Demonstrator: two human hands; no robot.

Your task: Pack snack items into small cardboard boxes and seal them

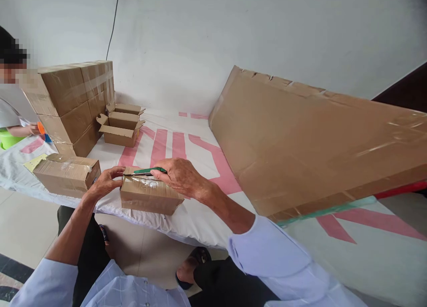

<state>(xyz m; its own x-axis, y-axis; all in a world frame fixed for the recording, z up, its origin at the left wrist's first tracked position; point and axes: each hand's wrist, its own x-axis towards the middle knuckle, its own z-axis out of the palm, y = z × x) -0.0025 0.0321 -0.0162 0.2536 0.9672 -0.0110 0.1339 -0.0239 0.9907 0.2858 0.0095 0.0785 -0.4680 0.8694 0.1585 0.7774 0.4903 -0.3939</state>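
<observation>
A small taped cardboard box [148, 195] lies near the front edge of a white sheet with pink stripes [173, 142]. My left hand [105, 182] pinches the box's left end, fingers closed on it. My right hand [182, 178] rests on the box's top and grips a green utility knife [147, 171], its blade lying along the box's taped top seam. Both my sleeves are pale blue.
A second taped box [66, 174] lies to the left. Behind it stands a stack of sealed cartons [75, 104] beside several open small boxes [120, 124]. A large flat taped carton [316, 142] leans at the right. Another person sits at the far left edge.
</observation>
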